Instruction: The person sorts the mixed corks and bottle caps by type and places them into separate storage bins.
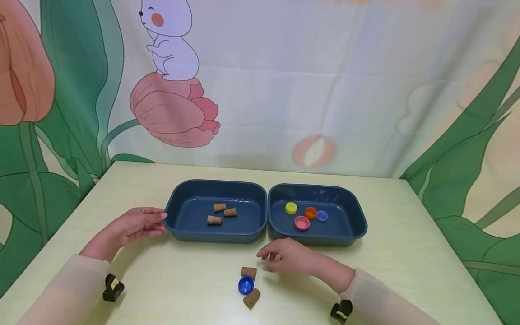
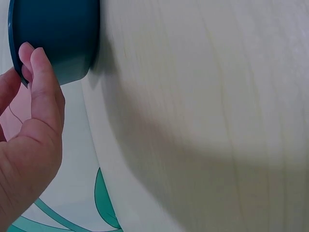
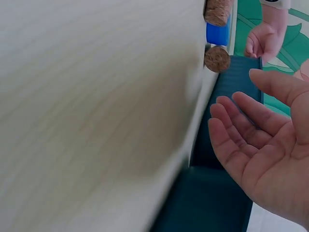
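My left hand (image 1: 140, 225) pinches the left rim of a dark blue tray (image 1: 215, 237), with fingers on both sides of its edge in the left wrist view. Three corks (image 1: 220, 207) lie in that tray. My right hand (image 1: 289, 256) hovers over the table in front of the trays, its fingers loosely bent and holding nothing. To its left on the table, a blue bottle cap (image 1: 245, 285) lies between one cork (image 1: 248, 272) and another cork (image 1: 252, 298). In the right wrist view these sit beyond the fingertips.
A second dark blue tray (image 1: 317, 241) stands right beside the first. It holds a yellow cap (image 1: 290, 208), an orange cap (image 1: 310, 213), a purple cap (image 1: 322, 216) and a pink cap (image 1: 302, 223). A printed curtain (image 1: 260, 90) hangs behind the pale wooden table (image 1: 406, 271).
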### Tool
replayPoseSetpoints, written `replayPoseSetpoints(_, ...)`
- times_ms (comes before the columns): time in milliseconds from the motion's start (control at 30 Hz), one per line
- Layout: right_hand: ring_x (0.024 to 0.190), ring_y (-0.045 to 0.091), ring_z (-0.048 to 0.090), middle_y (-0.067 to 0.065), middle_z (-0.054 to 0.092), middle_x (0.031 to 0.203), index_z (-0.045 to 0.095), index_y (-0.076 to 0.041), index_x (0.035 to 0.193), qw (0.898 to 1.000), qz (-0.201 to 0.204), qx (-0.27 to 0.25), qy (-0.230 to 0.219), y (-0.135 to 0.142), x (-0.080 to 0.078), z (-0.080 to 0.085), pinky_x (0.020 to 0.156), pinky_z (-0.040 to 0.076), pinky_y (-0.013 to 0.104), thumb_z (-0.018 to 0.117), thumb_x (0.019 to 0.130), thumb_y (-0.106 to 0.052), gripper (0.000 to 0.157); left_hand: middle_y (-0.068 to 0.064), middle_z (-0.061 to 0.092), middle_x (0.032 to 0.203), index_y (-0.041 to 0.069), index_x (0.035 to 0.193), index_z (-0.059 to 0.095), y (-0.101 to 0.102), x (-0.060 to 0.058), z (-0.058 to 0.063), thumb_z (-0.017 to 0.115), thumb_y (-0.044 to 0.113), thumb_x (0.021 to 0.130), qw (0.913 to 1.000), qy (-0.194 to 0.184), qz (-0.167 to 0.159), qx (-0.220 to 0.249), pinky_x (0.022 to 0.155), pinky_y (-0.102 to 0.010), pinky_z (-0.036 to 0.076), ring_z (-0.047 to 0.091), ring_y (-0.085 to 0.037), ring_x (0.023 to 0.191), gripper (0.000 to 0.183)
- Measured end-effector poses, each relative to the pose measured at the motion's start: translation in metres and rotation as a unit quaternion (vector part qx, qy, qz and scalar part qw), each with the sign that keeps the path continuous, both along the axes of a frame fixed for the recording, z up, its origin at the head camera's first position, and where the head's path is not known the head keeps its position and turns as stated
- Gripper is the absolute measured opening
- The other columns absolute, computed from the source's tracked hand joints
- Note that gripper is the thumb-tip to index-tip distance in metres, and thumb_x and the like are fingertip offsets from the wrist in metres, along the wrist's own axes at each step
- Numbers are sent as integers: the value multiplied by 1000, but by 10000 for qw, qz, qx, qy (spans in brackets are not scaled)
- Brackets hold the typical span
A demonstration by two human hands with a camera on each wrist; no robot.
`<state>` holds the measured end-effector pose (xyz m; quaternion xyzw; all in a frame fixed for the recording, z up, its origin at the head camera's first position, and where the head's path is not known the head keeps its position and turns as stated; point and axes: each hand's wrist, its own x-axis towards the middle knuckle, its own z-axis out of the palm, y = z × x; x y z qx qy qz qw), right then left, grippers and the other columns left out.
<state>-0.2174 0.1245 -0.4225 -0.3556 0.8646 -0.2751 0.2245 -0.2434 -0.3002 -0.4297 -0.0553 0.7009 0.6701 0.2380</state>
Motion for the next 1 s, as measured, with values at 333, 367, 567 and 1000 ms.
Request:
replayPoseSetpoints(333, 83, 3, 64, 9, 78, 102, 74, -1, 115, 9993, 202, 326, -16, -20, 1, -6, 80, 54, 14, 70, 95, -15, 25, 4, 74, 81, 12, 105, 63, 2, 1, 2, 58, 15, 105, 10000, -23, 54, -46, 77, -21, 64, 72, -8, 76, 6)
replayPoseSetpoints(367, 82, 2, 63, 8, 78, 100, 75, -1, 114, 9993, 193, 334, -1, -21, 2, -5, 79, 54, 14, 71, 95, -15, 24, 4, 74, 81, 12, 106, 63, 2, 1, 2, 58, 15, 105, 10000, -13, 53, -45, 76, -21, 64, 72, -8, 76, 6)
replayPoseSetpoints(567, 77, -2, 57, 5, 78, 95, 77, -4, 110, 9989, 112, 457, -16, -27, 3, -5, 76, 52, 14, 71, 94, -16, 21, 4, 73, 81, 10, 108, 62, 1, 1, 1, 57, 15, 105, 10000, 7, 57, -43, 76, -21, 64, 72, -8, 76, 7)
replayPoseSetpoints(1000, 72, -1, 52, 1, 73, 86, 76, -6, 101, 9974, 238, 674, 75, -35, 1, -4, 71, 49, 14, 72, 93, -13, 12, 4, 73, 81, 7, 113, 60, 2, 1, 2, 57, 16, 105, 9999, -22, 58, -85, 75, -20, 64, 72, -8, 76, 12)
